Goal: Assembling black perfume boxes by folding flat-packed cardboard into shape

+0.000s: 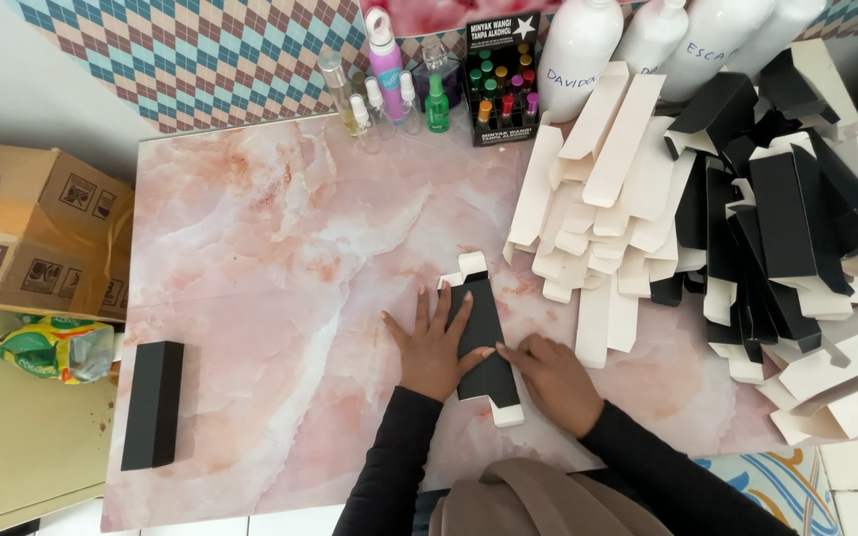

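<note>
A flat black carton blank [481, 308] with white end flaps lies on the pink marble tabletop [280, 238] in front of me. My left hand [434, 342] presses flat on its left side, fingers spread over the black panel. My right hand [553, 377] rests at its right edge, fingertips touching the lower part of the blank. Both sleeves are black.
A finished black box [153, 404] lies at the table's left edge. A heap of flat white blanks [603, 194] and black blanks [796, 218] fills the right side. Small bottles [389, 84] and large white bottles [578, 50] stand at the back. Cardboard boxes [37, 233] sit left of the table.
</note>
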